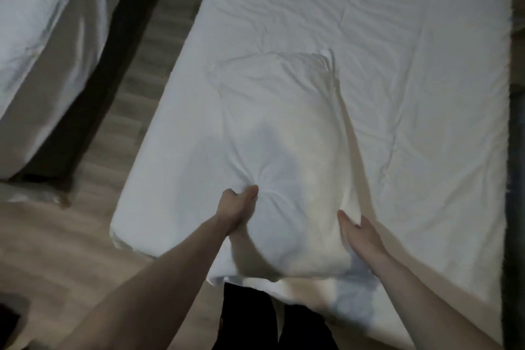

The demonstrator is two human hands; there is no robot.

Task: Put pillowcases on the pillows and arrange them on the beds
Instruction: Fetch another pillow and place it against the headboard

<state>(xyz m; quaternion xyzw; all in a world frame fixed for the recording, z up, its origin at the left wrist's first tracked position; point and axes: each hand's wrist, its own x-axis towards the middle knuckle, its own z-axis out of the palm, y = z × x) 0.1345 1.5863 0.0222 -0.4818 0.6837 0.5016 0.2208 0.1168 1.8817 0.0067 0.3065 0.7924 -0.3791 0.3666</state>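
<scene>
A white pillow (284,133) in a white pillowcase lies lengthwise on the near end of the bed (412,94), which has a white sheet. My left hand (237,206) pinches a bunch of the fabric on the pillow's near left side, so creases radiate from the grip. At the pillow's near right edge my right hand (360,236) grips the edge, thumb on top and fingers against the side. The pillow's near end hangs slightly over the foot of the bed, above my dark trousers.
A second bed (37,45) with white bedding stands at the left, across a strip of wooden floor (136,99). A dark band (515,207) runs along the right side of the near bed.
</scene>
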